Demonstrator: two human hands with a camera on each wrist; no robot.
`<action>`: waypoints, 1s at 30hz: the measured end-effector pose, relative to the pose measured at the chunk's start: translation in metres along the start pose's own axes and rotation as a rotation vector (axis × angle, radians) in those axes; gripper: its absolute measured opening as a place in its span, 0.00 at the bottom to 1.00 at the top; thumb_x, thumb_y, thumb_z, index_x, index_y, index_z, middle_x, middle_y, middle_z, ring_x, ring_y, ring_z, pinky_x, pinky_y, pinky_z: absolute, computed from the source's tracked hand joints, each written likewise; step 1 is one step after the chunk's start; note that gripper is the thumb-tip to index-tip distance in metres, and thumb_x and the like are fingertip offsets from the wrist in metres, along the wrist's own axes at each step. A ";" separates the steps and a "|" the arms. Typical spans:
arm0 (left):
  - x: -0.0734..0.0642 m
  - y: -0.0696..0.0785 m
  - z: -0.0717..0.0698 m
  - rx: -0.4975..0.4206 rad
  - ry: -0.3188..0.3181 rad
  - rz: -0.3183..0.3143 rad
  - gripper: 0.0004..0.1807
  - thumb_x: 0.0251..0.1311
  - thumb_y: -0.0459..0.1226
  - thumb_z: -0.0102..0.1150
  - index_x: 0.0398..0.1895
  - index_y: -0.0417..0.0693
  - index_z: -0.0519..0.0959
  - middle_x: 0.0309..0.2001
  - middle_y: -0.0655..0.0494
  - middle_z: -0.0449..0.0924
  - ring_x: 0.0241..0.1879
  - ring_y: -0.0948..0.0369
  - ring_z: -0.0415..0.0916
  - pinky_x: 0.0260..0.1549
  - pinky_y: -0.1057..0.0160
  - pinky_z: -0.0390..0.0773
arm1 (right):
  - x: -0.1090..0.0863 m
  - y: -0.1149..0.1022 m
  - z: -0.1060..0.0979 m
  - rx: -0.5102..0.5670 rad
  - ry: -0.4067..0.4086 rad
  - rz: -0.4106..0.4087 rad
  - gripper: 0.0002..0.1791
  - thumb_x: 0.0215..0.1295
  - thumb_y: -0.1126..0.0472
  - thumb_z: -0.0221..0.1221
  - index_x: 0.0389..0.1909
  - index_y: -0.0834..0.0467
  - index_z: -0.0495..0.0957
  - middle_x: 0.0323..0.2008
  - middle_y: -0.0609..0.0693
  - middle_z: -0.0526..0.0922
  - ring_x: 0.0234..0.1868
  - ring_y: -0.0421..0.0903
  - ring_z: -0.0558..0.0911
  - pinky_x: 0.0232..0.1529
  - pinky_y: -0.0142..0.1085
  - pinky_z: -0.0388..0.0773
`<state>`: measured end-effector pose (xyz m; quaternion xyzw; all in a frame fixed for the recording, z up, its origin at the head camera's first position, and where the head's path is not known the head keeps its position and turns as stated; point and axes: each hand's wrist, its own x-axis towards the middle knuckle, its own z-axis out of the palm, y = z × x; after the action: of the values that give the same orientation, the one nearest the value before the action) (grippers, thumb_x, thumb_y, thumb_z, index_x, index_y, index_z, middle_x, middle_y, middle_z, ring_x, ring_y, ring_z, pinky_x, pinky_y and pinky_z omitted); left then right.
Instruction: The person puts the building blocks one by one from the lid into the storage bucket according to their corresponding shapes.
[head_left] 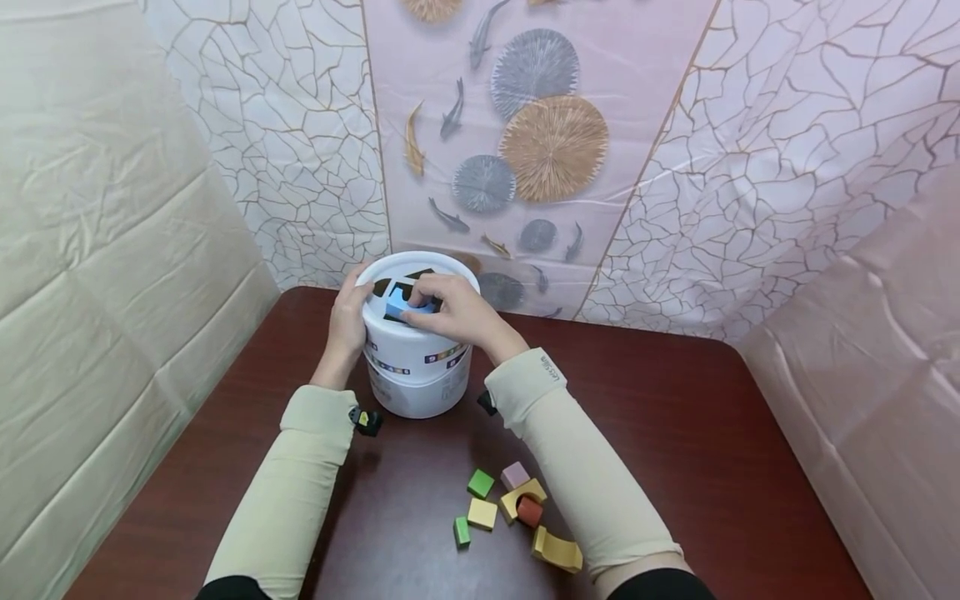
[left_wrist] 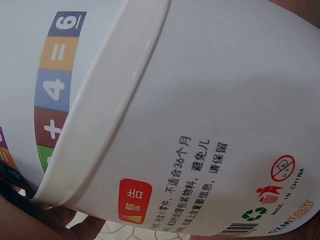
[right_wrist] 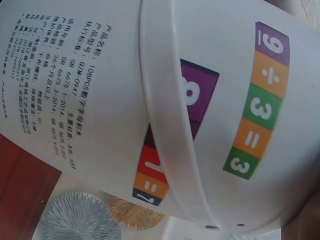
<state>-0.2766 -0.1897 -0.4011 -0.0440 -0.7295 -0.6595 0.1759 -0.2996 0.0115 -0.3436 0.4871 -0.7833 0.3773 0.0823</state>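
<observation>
A white bucket stands on the table, its lid cut with dark shaped holes. My left hand holds the bucket's left side, thumb near the lid's rim. In the left wrist view, part of that hand shows at the lower left beside the bucket wall. Over the lid, my right hand pinches a blue block with a curved notch at a hole. How deep the block sits cannot be made out. The right wrist view shows mostly the printed bucket wall.
Loose blocks lie on the table below the bucket: a green cube, a pink block, a yellow block, a small green block, a yellow arch, a red block and another yellow arch.
</observation>
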 end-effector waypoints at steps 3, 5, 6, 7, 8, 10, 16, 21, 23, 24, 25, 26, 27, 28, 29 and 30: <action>-0.001 0.001 0.000 -0.003 0.001 0.002 0.28 0.73 0.41 0.37 0.75 0.50 0.64 0.71 0.49 0.66 0.68 0.52 0.63 0.70 0.50 0.57 | 0.001 0.001 -0.001 -0.017 -0.029 -0.013 0.07 0.61 0.60 0.70 0.30 0.53 0.81 0.31 0.42 0.82 0.36 0.40 0.76 0.40 0.36 0.73; -0.001 0.001 0.000 0.001 -0.001 -0.001 0.28 0.73 0.41 0.37 0.75 0.51 0.64 0.72 0.49 0.66 0.68 0.51 0.63 0.70 0.50 0.57 | 0.001 0.001 -0.001 -0.030 -0.044 -0.014 0.06 0.61 0.60 0.70 0.30 0.52 0.81 0.32 0.42 0.82 0.37 0.40 0.76 0.41 0.36 0.73; -0.001 0.001 0.000 0.004 -0.003 -0.005 0.28 0.73 0.41 0.37 0.76 0.51 0.63 0.72 0.49 0.65 0.69 0.51 0.62 0.70 0.49 0.57 | 0.001 0.001 -0.001 -0.036 -0.049 -0.013 0.06 0.61 0.59 0.70 0.31 0.52 0.81 0.32 0.42 0.82 0.37 0.40 0.76 0.42 0.36 0.73; -0.001 0.001 0.000 0.007 -0.003 -0.010 0.29 0.73 0.42 0.36 0.76 0.51 0.63 0.72 0.49 0.65 0.69 0.51 0.62 0.70 0.49 0.57 | 0.001 0.001 -0.001 -0.040 -0.051 -0.008 0.06 0.61 0.59 0.70 0.31 0.52 0.81 0.33 0.42 0.82 0.37 0.40 0.76 0.42 0.36 0.73; -0.001 0.000 0.000 0.012 -0.002 -0.015 0.29 0.73 0.42 0.37 0.76 0.51 0.63 0.72 0.49 0.65 0.69 0.51 0.63 0.70 0.49 0.58 | 0.001 0.001 -0.001 -0.040 -0.052 -0.006 0.05 0.62 0.59 0.70 0.32 0.52 0.82 0.33 0.42 0.83 0.37 0.40 0.76 0.42 0.36 0.73; -0.001 0.000 0.000 0.017 0.000 -0.022 0.29 0.73 0.43 0.37 0.76 0.52 0.63 0.72 0.49 0.65 0.69 0.51 0.63 0.70 0.50 0.58 | 0.000 0.001 0.000 -0.041 -0.050 0.001 0.05 0.62 0.58 0.69 0.32 0.52 0.82 0.33 0.42 0.83 0.37 0.40 0.76 0.41 0.36 0.73; -0.001 -0.001 0.000 0.013 0.005 -0.015 0.29 0.73 0.43 0.37 0.76 0.51 0.63 0.72 0.49 0.64 0.69 0.53 0.62 0.70 0.50 0.57 | 0.000 -0.001 -0.001 -0.019 -0.036 0.000 0.05 0.62 0.58 0.70 0.31 0.52 0.82 0.32 0.42 0.83 0.36 0.40 0.76 0.40 0.35 0.73; -0.001 -0.001 0.000 0.012 0.006 -0.018 0.29 0.73 0.44 0.37 0.76 0.52 0.63 0.72 0.49 0.65 0.69 0.52 0.62 0.70 0.50 0.58 | 0.000 -0.001 -0.001 -0.005 -0.046 0.001 0.06 0.62 0.58 0.70 0.29 0.51 0.82 0.31 0.41 0.83 0.35 0.41 0.76 0.39 0.36 0.73; -0.001 -0.001 0.000 0.012 0.006 -0.017 0.29 0.72 0.43 0.37 0.75 0.52 0.64 0.72 0.49 0.65 0.68 0.52 0.63 0.70 0.50 0.58 | 0.000 -0.001 -0.001 -0.002 -0.048 0.004 0.06 0.62 0.57 0.70 0.28 0.51 0.83 0.31 0.41 0.83 0.35 0.42 0.77 0.38 0.36 0.73; -0.001 -0.001 0.000 0.009 0.005 -0.013 0.29 0.72 0.43 0.37 0.75 0.52 0.64 0.71 0.49 0.65 0.68 0.52 0.63 0.69 0.50 0.58 | 0.000 0.000 -0.001 -0.002 -0.046 0.005 0.06 0.62 0.57 0.70 0.28 0.51 0.83 0.31 0.40 0.83 0.35 0.42 0.77 0.38 0.36 0.73; 0.000 -0.001 0.000 0.008 0.004 -0.009 0.29 0.72 0.43 0.37 0.75 0.51 0.64 0.71 0.49 0.66 0.68 0.52 0.63 0.69 0.49 0.58 | 0.000 0.000 -0.001 -0.004 -0.046 0.005 0.06 0.62 0.57 0.70 0.28 0.50 0.83 0.31 0.40 0.83 0.35 0.42 0.77 0.38 0.36 0.73; 0.000 -0.001 0.000 0.007 0.003 -0.005 0.29 0.73 0.43 0.37 0.75 0.51 0.64 0.71 0.49 0.66 0.68 0.51 0.63 0.69 0.49 0.58 | 0.000 0.000 -0.001 -0.004 -0.045 0.005 0.06 0.62 0.57 0.70 0.27 0.50 0.83 0.31 0.40 0.83 0.35 0.42 0.77 0.38 0.36 0.73; 0.000 -0.001 0.000 0.005 0.003 -0.001 0.28 0.73 0.42 0.37 0.75 0.50 0.64 0.71 0.49 0.66 0.68 0.50 0.63 0.69 0.49 0.58 | 0.000 0.001 -0.001 -0.003 -0.045 0.005 0.06 0.62 0.57 0.70 0.27 0.50 0.83 0.31 0.40 0.83 0.35 0.42 0.77 0.38 0.35 0.73; 0.000 -0.002 0.000 0.007 0.004 -0.001 0.28 0.72 0.42 0.37 0.75 0.50 0.64 0.71 0.49 0.66 0.68 0.50 0.63 0.69 0.49 0.58 | 0.000 0.001 0.000 -0.005 -0.045 0.005 0.06 0.62 0.57 0.70 0.27 0.50 0.83 0.31 0.39 0.83 0.35 0.41 0.77 0.37 0.35 0.73; 0.000 -0.002 0.000 0.008 0.004 -0.001 0.28 0.72 0.42 0.37 0.75 0.50 0.64 0.71 0.49 0.66 0.68 0.50 0.63 0.69 0.49 0.58 | 0.000 0.001 0.000 -0.009 -0.046 0.006 0.06 0.62 0.56 0.70 0.27 0.50 0.83 0.31 0.39 0.83 0.35 0.41 0.77 0.37 0.35 0.74; 0.000 -0.002 0.000 0.009 0.003 -0.001 0.29 0.73 0.42 0.37 0.75 0.50 0.64 0.71 0.49 0.66 0.69 0.50 0.63 0.70 0.49 0.58 | 0.000 0.002 0.000 -0.011 -0.045 0.003 0.06 0.63 0.56 0.69 0.27 0.49 0.84 0.31 0.38 0.83 0.35 0.40 0.77 0.37 0.35 0.74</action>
<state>-0.2765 -0.1903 -0.4027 -0.0416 -0.7323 -0.6563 0.1768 -0.3011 0.0118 -0.3444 0.4937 -0.7880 0.3619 0.0667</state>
